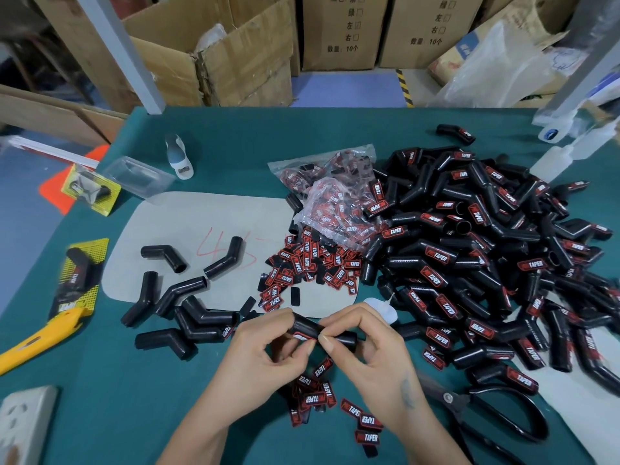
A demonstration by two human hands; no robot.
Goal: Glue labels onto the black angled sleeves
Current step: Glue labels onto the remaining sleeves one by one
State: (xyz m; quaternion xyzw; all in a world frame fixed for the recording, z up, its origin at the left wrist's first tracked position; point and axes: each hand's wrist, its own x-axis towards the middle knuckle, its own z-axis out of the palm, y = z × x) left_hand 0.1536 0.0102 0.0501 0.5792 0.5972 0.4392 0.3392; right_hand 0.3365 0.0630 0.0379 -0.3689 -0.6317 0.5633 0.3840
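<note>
Both hands hold one black angled sleeve [345,337] just above the green table, near its front edge. My left hand [265,350] grips the sleeve's left end, and its thumb presses a red label [302,336] onto it. My right hand [372,347] pinches the sleeve's middle with thumb and forefinger. A large heap of labelled sleeves [476,256] lies to the right. Several bare sleeves [181,307] lie to the left. Loose red labels [308,263] are spread behind the hands, and more labels [318,391] lie under my wrists.
A clear bag of labels [335,196] rests against the heap. A small white glue bottle [382,310] lies behind my right hand. Black scissors [496,414] lie at the front right. A yellow cutter [40,337] and a socket strip [23,424] sit at the left.
</note>
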